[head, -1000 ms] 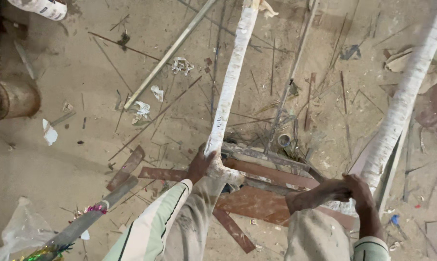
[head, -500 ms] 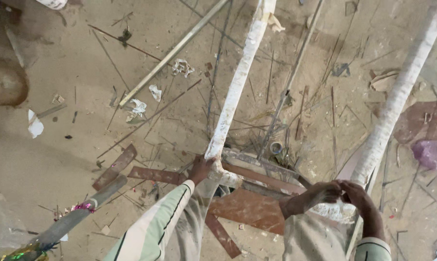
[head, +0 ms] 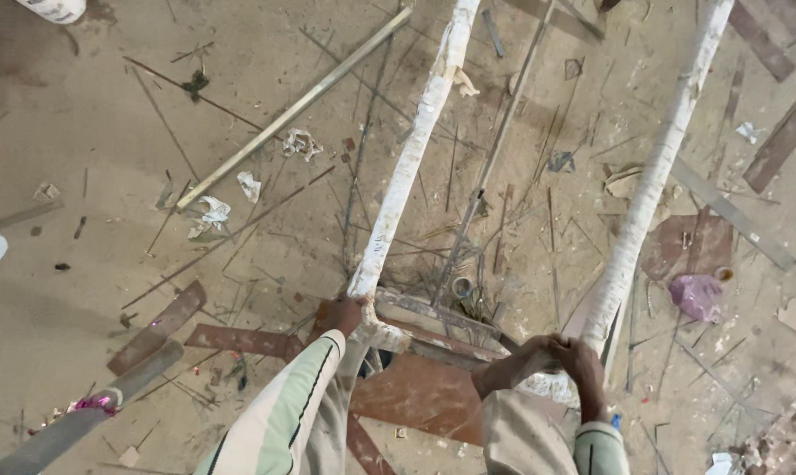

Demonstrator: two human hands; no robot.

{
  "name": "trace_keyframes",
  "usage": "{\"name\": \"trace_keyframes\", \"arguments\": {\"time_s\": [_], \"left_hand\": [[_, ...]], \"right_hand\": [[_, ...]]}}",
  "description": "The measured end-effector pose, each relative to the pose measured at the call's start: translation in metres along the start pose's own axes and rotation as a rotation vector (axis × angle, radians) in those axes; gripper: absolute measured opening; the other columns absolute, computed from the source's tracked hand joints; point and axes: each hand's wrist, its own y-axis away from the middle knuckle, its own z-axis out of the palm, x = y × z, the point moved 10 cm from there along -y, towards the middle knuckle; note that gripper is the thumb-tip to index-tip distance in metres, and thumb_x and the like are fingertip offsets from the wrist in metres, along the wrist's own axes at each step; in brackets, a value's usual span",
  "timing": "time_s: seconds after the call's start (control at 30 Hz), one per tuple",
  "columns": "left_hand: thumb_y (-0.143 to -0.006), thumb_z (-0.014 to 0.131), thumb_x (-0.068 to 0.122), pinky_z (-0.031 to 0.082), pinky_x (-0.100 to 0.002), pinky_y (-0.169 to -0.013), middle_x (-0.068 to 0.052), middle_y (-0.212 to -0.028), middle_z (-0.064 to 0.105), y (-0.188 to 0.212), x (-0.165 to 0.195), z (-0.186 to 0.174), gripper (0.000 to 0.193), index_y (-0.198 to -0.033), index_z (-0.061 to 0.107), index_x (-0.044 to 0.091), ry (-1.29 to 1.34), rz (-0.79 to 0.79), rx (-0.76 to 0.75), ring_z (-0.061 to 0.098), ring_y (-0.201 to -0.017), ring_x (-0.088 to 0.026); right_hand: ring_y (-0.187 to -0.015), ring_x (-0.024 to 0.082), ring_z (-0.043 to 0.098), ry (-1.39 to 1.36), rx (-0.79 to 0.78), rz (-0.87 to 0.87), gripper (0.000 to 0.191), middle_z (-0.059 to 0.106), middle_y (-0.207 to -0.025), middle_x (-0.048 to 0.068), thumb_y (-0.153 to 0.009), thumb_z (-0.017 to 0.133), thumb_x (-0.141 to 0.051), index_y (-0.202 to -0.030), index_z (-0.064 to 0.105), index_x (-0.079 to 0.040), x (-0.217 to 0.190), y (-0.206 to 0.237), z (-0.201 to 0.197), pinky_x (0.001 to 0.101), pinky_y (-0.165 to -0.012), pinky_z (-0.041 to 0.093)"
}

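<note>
I see my left hand (head: 343,315) wrapped around the left white-wrapped pole (head: 411,163), my right hand (head: 552,365) clamped on the right pole (head: 653,176). Both poles run away from my hands over the littered floor (head: 90,290); wrapping looks complete above, lower joint unclear.

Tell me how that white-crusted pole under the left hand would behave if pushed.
The pole looks straight along its whole length, so probably stiff, not floppy. Its flaky white crust suggests a rough, crumbly grip rather than a slippery one. Being round, it might roll if loose, though the left hand grips it where it seems joined to a frame.
</note>
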Motion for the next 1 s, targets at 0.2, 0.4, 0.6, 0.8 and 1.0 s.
{"name": "trace_keyframes", "arguments": {"time_s": [0.2, 0.4, 0.6, 0.8, 1.0], "left_hand": [[-0.091, 0.06, 0.063, 0.047, -0.056, -0.102, -0.028, -0.136, 0.06, 0.026, -0.004, -0.013, 0.076, -0.142, 0.051, 0.007, 0.084, 0.01, -0.054, 0.059, -0.125, -0.046], [-0.092, 0.06, 0.065, 0.047, -0.054, -0.104, -0.026, -0.137, 0.061, 0.019, -0.013, -0.022, 0.075, -0.141, 0.053, 0.009, 0.004, -0.089, -0.104, 0.059, -0.128, -0.045], [-0.093, 0.055, 0.066, 0.049, -0.055, -0.104, -0.025, -0.133, 0.065, 0.022, 0.0, 0.009, 0.073, -0.135, 0.056, 0.007, -0.04, -0.055, -0.154, 0.061, -0.128, -0.044], [-0.095, 0.059, 0.059, 0.047, -0.056, -0.101, -0.033, -0.129, 0.063, 0.018, 0.022, 0.013, 0.073, -0.132, 0.052, -0.004, 0.055, 0.029, -0.183, 0.059, -0.124, -0.05], [-0.088, 0.069, 0.057, 0.05, -0.052, -0.101, -0.035, -0.127, 0.064, 0.004, 0.038, 0.021, 0.08, -0.132, 0.052, -0.008, 0.027, 0.105, -0.232, 0.062, -0.123, -0.048]], "right_hand": [[-0.084, 0.035, 0.069, -0.384, 0.37, 0.443, 0.052, 0.075, -0.092, 0.027, -0.1, 0.068, -0.048, -0.105, 0.071, 0.003, 0.04, 0.08, 0.009, 0.05, -0.082, 0.053], [-0.091, 0.035, 0.071, -0.18, 0.315, -0.122, 0.048, 0.075, -0.1, 0.021, -0.085, 0.079, -0.039, -0.108, 0.069, 0.002, -0.024, 0.043, -0.007, 0.0445, -0.079, 0.057], [-0.087, 0.027, 0.076, -0.432, 0.142, -0.035, 0.025, 0.077, -0.093, 0.018, -0.086, 0.075, -0.023, -0.105, 0.074, -0.007, 0.019, 0.033, -0.006, 0.0419, -0.075, 0.057], [-0.082, 0.022, 0.07, -0.639, 0.375, 0.089, 0.014, 0.075, -0.091, 0.012, -0.089, 0.069, -0.014, -0.1, 0.074, -0.006, 0.025, 0.044, -0.005, 0.036, -0.073, 0.053], [-0.077, 0.018, 0.069, -0.708, 0.323, 0.201, 0.019, 0.074, -0.085, 0.008, -0.088, 0.078, -0.022, -0.096, 0.074, -0.005, 0.052, 0.035, 0.006, 0.0339, -0.07, 0.054]]}}
